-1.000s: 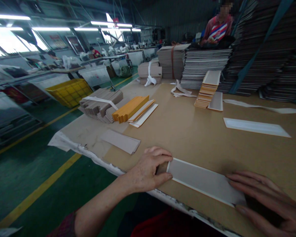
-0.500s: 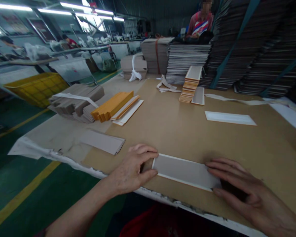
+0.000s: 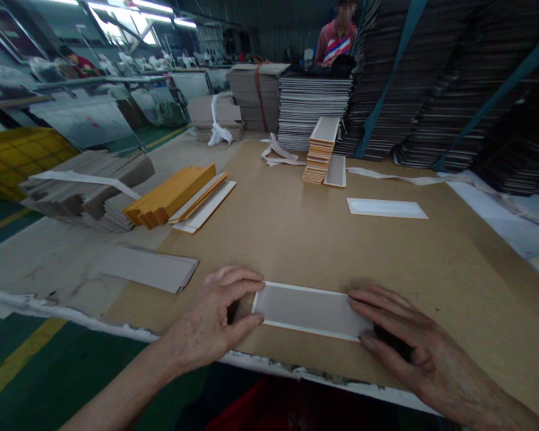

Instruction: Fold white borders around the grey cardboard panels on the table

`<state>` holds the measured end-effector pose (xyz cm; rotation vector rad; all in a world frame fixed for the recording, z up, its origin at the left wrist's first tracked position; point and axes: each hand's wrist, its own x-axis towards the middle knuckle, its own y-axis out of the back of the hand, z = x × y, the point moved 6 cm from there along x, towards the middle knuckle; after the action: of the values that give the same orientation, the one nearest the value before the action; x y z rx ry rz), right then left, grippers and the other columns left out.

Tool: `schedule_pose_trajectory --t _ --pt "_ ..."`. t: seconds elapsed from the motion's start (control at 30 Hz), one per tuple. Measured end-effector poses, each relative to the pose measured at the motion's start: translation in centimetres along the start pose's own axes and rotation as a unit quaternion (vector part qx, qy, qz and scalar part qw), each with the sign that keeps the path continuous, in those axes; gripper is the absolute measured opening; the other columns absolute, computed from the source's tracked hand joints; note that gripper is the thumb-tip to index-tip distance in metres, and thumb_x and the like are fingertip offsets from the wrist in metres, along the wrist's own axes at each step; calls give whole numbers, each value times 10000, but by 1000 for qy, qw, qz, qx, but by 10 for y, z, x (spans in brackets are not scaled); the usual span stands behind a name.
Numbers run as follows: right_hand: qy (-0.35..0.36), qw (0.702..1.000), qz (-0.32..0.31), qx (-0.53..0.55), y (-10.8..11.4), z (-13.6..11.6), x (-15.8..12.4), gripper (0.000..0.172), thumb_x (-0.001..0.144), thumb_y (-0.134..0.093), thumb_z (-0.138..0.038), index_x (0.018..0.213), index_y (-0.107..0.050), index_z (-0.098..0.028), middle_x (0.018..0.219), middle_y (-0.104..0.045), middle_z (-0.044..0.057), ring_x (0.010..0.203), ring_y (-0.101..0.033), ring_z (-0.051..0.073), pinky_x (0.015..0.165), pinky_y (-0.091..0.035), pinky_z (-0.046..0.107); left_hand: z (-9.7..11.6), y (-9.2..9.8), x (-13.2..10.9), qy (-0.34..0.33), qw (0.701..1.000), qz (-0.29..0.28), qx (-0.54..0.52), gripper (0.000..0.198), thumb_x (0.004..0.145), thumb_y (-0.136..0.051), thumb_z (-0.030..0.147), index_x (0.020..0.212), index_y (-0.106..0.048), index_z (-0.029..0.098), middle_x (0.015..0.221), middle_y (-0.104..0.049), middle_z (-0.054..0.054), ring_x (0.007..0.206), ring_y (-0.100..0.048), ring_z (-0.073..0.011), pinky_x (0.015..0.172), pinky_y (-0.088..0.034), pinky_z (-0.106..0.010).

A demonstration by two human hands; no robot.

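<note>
A grey cardboard strip with a white border and thin orange edge (image 3: 309, 310) lies flat on the table in front of me. My left hand (image 3: 222, 311) spans its left end, fingertips at the far corner and thumb at the near corner. At the other end my right hand (image 3: 399, 329) grips in the same way, fingers on the far edge and thumb at the near one; it hides that end of the strip. Left of my left hand lies a small pile of plain grey cardboard strips (image 3: 148, 268).
Orange folded strips (image 3: 170, 194) and a tied grey cardboard bundle (image 3: 90, 185) are at left. A white strip (image 3: 386, 208) lies at right. Farther back are a stack of orange-edged strips (image 3: 321, 149), tall dark stacks (image 3: 422, 78) and a person (image 3: 335, 42). The table's near edge (image 3: 296, 368) runs below my hands.
The view has turned slightly right, so everything appears shifted left. Both hands keep their places at the two ends of the strip, which still lies flat.
</note>
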<state>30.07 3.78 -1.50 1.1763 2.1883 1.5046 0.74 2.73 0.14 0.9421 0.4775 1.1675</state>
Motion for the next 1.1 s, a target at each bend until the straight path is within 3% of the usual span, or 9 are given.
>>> schedule_pose_trajectory --t 0.57,0.87,1.1 --pt "22 997 -13 -69 -4 -5 -4 429 1023 -462 -281 1450 -468 -242 1535 -407 43 1397 -376 269 1095 -444 567 1 1 -2 2 1000 4 4 306 861 -670 301 1162 -627 265 1234 -629 -60 1175 -532 -272 1013 -421 -508" --pt "76 984 8 -161 -3 -20 0 459 1008 -525 -342 1415 -503 -131 1467 -503 63 1374 -369 328 1045 -474 547 -1 1 -2 -5 1000 -7 19 325 870 -674 310 1187 -609 276 1257 -612 -52 1203 -513 -272 1027 -412 -507" --pt "77 977 -2 -200 -8 -24 -5 536 995 -526 -364 1468 -449 -123 1502 -462 65 1387 -350 335 1077 -432 549 7 -1 -5 -24 998 -2 66 332 909 -616 318 1227 -566 238 1304 -566 -93 1210 -506 -288 1013 -429 -526"
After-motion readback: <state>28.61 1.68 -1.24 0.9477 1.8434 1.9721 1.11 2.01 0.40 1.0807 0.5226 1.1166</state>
